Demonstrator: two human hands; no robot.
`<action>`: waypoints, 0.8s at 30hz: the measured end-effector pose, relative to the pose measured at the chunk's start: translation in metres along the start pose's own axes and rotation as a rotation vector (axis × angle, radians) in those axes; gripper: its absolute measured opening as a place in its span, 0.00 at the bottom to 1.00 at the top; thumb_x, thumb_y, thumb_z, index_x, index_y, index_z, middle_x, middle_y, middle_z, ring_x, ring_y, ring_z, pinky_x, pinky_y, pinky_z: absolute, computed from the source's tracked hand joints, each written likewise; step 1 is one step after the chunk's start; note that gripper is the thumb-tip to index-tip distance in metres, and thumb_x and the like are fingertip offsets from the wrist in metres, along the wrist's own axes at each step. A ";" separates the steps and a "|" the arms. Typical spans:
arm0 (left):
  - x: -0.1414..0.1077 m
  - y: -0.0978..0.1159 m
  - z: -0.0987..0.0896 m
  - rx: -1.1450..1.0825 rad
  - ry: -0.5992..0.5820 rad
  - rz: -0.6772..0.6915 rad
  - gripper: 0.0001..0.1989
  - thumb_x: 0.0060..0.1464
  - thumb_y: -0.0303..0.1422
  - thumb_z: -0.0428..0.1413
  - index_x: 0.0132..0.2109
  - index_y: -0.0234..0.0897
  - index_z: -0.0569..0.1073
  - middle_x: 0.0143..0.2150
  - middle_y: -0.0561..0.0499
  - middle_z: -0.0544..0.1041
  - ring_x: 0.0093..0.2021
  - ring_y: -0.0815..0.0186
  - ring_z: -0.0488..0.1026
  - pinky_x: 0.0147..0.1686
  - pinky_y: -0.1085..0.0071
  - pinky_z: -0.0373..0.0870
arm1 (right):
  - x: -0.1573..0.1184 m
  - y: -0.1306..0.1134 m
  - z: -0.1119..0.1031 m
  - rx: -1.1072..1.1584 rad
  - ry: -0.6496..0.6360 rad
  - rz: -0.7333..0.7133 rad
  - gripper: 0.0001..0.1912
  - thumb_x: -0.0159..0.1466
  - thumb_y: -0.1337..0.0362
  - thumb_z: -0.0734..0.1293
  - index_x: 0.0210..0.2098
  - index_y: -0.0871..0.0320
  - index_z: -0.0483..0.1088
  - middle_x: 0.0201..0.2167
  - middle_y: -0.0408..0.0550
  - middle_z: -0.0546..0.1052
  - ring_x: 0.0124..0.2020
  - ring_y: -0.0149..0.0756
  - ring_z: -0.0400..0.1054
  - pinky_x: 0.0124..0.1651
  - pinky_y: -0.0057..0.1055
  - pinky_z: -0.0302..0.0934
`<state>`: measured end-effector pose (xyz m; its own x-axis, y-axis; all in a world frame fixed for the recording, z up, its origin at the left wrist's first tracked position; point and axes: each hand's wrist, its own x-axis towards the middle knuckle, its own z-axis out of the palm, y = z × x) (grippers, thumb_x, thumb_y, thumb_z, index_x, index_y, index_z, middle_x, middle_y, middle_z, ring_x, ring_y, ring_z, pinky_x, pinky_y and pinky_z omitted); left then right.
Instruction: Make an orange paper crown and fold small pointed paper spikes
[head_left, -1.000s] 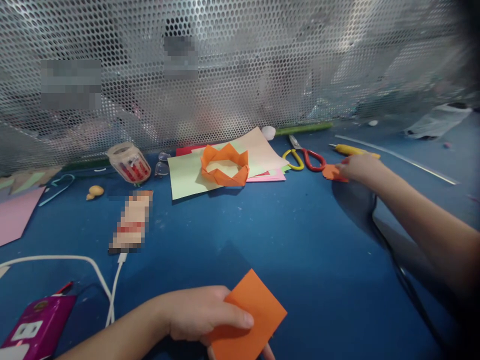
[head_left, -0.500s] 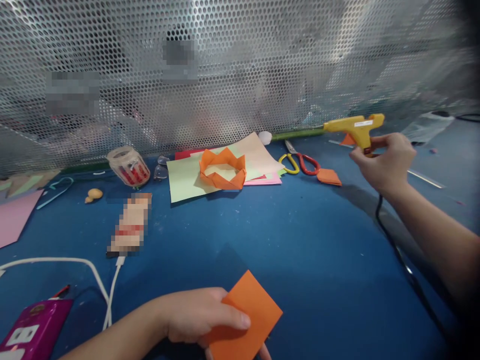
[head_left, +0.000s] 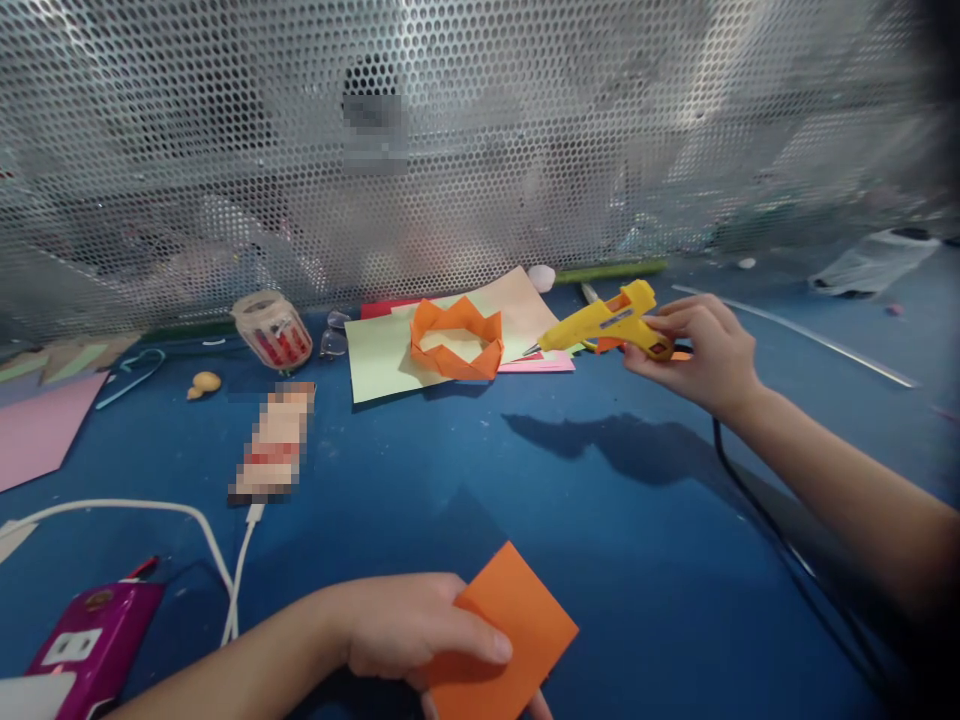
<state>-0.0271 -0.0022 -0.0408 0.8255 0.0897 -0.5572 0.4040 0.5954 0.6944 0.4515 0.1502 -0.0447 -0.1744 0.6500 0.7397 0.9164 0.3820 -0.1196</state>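
While the left hand (head_left: 420, 630) pinched an orange paper square (head_left: 531, 620), the right hand (head_left: 712, 350) gripped a yellow plastic glue gun (head_left: 600, 318) near a zigzag-rimmed orange paper ring (head_left: 459, 365).

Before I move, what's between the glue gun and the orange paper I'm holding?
Head view: blue tabletop, partly shadowed, between the glue gun and the orange paper.

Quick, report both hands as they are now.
Left hand: closed on a square of orange paper, thumb on top.
Right hand: closed around the handle of a yellow glue gun.
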 end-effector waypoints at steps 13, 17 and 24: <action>-0.030 0.038 0.030 0.207 0.288 -0.039 0.19 0.57 0.54 0.62 0.40 0.43 0.75 0.30 0.51 0.83 0.38 0.55 0.86 0.45 0.63 0.82 | -0.064 -0.005 -0.018 -0.066 -0.342 0.284 0.22 0.79 0.51 0.75 0.66 0.56 0.77 0.63 0.55 0.81 0.56 0.47 0.81 0.57 0.50 0.81; -0.045 0.060 0.041 0.305 0.359 -0.056 0.24 0.63 0.59 0.55 0.49 0.44 0.70 0.32 0.49 0.84 0.34 0.52 0.86 0.42 0.59 0.82 | -0.083 0.013 -0.031 -0.150 -0.504 0.474 0.21 0.79 0.51 0.75 0.64 0.56 0.78 0.61 0.53 0.82 0.54 0.47 0.81 0.56 0.48 0.82; -0.063 0.079 0.038 0.774 0.791 -0.083 0.20 0.63 0.53 0.55 0.46 0.42 0.78 0.60 0.34 0.84 0.60 0.36 0.82 0.60 0.48 0.74 | -0.053 0.130 -0.101 -0.486 -0.283 0.812 0.21 0.80 0.53 0.75 0.67 0.56 0.78 0.68 0.59 0.79 0.63 0.51 0.79 0.64 0.53 0.78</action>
<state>-0.0327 0.0087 0.0663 0.4118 0.7210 -0.5573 0.8115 -0.0119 0.5843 0.6160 0.0991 -0.0330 0.5517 0.7522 0.3603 0.8328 -0.5202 -0.1890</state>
